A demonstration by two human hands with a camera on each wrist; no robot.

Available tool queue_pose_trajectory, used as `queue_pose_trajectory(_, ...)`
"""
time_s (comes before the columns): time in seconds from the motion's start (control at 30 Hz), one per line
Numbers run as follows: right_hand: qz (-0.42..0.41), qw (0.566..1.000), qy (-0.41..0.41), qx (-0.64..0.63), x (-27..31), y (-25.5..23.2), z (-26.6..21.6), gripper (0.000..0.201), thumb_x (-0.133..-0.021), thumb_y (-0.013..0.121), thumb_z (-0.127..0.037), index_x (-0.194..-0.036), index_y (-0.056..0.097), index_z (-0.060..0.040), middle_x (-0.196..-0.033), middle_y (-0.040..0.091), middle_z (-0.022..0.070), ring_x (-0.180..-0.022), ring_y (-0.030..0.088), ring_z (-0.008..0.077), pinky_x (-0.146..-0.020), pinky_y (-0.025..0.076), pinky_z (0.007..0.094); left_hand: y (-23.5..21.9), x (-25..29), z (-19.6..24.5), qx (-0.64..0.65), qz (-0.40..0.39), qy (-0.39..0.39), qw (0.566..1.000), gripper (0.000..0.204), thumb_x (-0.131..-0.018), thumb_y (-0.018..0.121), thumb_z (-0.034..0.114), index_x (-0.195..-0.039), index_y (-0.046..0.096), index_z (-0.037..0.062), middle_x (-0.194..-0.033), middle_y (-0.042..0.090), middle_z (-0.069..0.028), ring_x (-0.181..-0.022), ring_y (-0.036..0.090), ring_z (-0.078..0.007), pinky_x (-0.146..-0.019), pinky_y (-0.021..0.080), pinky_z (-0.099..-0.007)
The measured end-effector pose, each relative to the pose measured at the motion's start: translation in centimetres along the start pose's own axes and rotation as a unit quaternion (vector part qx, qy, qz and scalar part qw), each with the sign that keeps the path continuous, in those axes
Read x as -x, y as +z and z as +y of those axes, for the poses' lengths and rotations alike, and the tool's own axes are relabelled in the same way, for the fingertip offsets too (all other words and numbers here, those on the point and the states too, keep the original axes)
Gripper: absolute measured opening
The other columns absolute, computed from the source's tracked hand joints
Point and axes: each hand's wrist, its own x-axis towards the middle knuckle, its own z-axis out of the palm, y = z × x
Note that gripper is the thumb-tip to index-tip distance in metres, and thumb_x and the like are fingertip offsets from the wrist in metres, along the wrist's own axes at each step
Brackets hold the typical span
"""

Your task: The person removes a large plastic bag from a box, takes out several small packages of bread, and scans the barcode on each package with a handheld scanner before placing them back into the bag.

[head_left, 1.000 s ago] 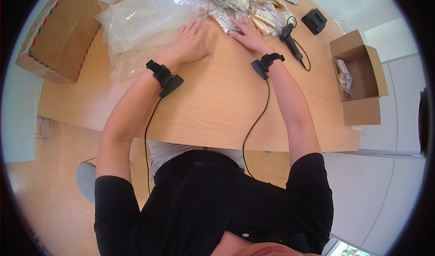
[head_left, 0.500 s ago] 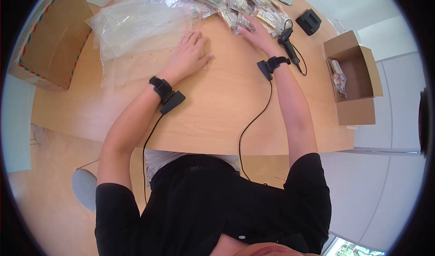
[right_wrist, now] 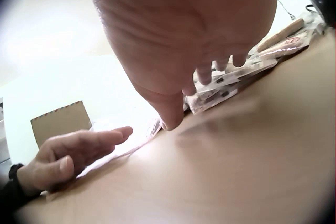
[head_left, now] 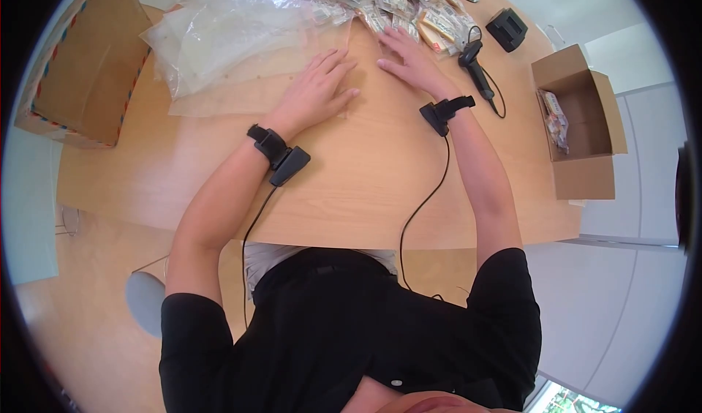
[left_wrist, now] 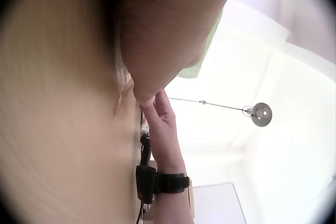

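Observation:
My left hand point(head_left: 313, 92) lies over the near right edge of a spread of clear plastic bags point(head_left: 219, 69), palm down, fingers extended and thumb apart. It holds nothing. To its right, my right hand point(head_left: 411, 63) reaches toward the near edge of a pile of small clear packets point(head_left: 395, 0) with printed labels. Its fingers are loosely spread, fingertips right at the closest packets, and nothing is gripped. In the right wrist view the fingers point(right_wrist: 205, 74) point down in front of the packets point(right_wrist: 226, 85). The left wrist view shows mostly the side of the left hand point(left_wrist: 163, 29).
A black handheld scanner point(head_left: 477, 70) with a cable lies right of the packets, near a black cradle point(head_left: 507, 29). An open cardboard box point(head_left: 583, 179) holding some packets stands at the table's right. A striped-edge cardboard box point(head_left: 69, 84) stands at the left.
My left hand has drawn back a little toward me from the bags. The right hand has shifted slightly back from the packets, its fingers staying loosely spread.

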Motion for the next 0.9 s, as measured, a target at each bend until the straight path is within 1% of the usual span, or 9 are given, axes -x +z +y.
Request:
queue_pose_trajectory(0.1,-0.012,0.998,-0.035,0.047,-0.1,0.5,-0.7,0.057,-0.100,0.072,-0.036,-0.149,0.062,-0.0080,-0.164,0.048,0.0171,-0.158,0.033,0.0394,-0.127,0.032,0.0480,-0.4,-0.3,-0.3,0.023,0.029,-0.032,0.999,0.049,-0.103,0.067,0.029,-0.144,0.059,0.0045,-0.157,0.052,-0.0197,-0.145,0.047,-0.0384,-0.121,0.039,-0.0480)
queue_pose_trajectory(0.2,-0.033,0.998,-0.035,0.027,1.8,-0.7,-2.1,0.050,-0.101,0.071,-0.034,-0.140,0.067,-0.0032,-0.159,0.054,0.0152,-0.157,0.036,0.0366,-0.126,0.035,0.0469,-0.3,-0.3,-0.5,0.047,0.055,-0.054,0.996,0.049,-0.104,0.066,0.027,-0.147,0.057,0.0049,-0.155,0.053,-0.0189,-0.143,0.049,-0.0388,-0.119,0.041,-0.0485)
queue_pose_trajectory(0.3,-0.042,0.995,-0.061,0.061,4.6,-1.6,-3.8,0.050,-0.102,0.070,-0.033,-0.139,0.067,-0.0014,-0.157,0.056,0.0129,-0.155,0.039,0.0351,-0.124,0.038,0.0450,-0.1,-0.3,-0.5,0.008,0.038,-0.039,0.998,0.052,-0.104,0.066,0.028,-0.149,0.055,0.0045,-0.154,0.054,-0.0182,-0.142,0.050,-0.0384,-0.118,0.042,-0.0477)
queue_pose_trajectory(0.4,-0.063,0.997,-0.033,0.017,6.5,-1.8,-4.6,0.051,-0.102,0.069,-0.033,-0.141,0.064,-0.0010,-0.157,0.055,0.0136,-0.153,0.042,0.0353,-0.123,0.039,0.0438,0.1,-0.3,-0.5,-0.007,0.029,-0.037,0.999,0.054,-0.104,0.066,0.029,-0.151,0.053,0.0063,-0.155,0.054,-0.0180,-0.141,0.050,-0.0383,-0.118,0.043,-0.0469)
queue_pose_trajectory(0.5,-0.049,0.999,-0.012,-0.010,6.3,-1.6,-4.5,0.056,-0.102,0.069,-0.035,-0.145,0.060,-0.0010,-0.156,0.054,0.0157,-0.151,0.043,0.0355,-0.123,0.039,0.0429,0.0,-0.3,-0.6,0.013,0.022,-0.040,0.999,0.055,-0.104,0.066,0.029,-0.153,0.052,0.0083,-0.157,0.053,-0.0187,-0.142,0.050,-0.0388,-0.118,0.042,-0.0468)
queue_pose_trajectory(0.6,0.017,1.000,-0.007,0.006,4.7,-0.5,-4.7,0.058,-0.102,0.070,-0.037,-0.146,0.058,-0.0016,-0.153,0.054,0.0176,-0.149,0.045,0.0354,-0.123,0.040,0.0430,0.0,-0.3,-0.6,0.028,0.009,-0.055,0.998,0.056,-0.105,0.065,0.032,-0.154,0.051,0.0095,-0.158,0.051,-0.0199,-0.144,0.048,-0.0390,-0.119,0.041,-0.0468)
queue_pose_trajectory(0.7,0.028,0.999,0.005,0.017,4.1,0.1,-3.3,0.058,-0.101,0.070,-0.037,-0.146,0.059,-0.0021,-0.152,0.055,0.0180,-0.147,0.047,0.0357,-0.122,0.040,0.0437,-0.1,-0.2,-0.5,0.006,0.005,-0.077,0.997,0.058,-0.105,0.064,0.035,-0.156,0.050,0.0095,-0.158,0.051,-0.0212,-0.145,0.047,-0.0392,-0.120,0.041,-0.0464)
queue_pose_trajectory(0.8,-0.016,0.999,0.003,0.029,5.0,-1.7,-3.1,0.054,-0.101,0.070,-0.035,-0.144,0.061,-0.0023,-0.151,0.056,0.0172,-0.144,0.049,0.0354,-0.121,0.041,0.0436,-0.2,-0.3,-0.6,0.021,0.003,-0.082,0.996,0.058,-0.106,0.063,0.038,-0.158,0.049,0.0153,-0.159,0.050,-0.0211,-0.145,0.046,-0.0412,-0.120,0.040,-0.0479)
queue_pose_trajectory(0.9,-0.063,0.997,0.021,-0.040,7.2,-2.9,-4.2,0.050,-0.101,0.071,-0.032,-0.140,0.064,-0.0020,-0.153,0.054,0.0164,-0.143,0.049,0.0346,-0.120,0.041,0.0427,-0.2,-0.5,-0.3,-0.018,-0.002,-0.054,0.998,0.056,-0.105,0.064,0.040,-0.156,0.053,0.0215,-0.159,0.051,-0.0203,-0.146,0.045,-0.0431,-0.120,0.039,-0.0498)
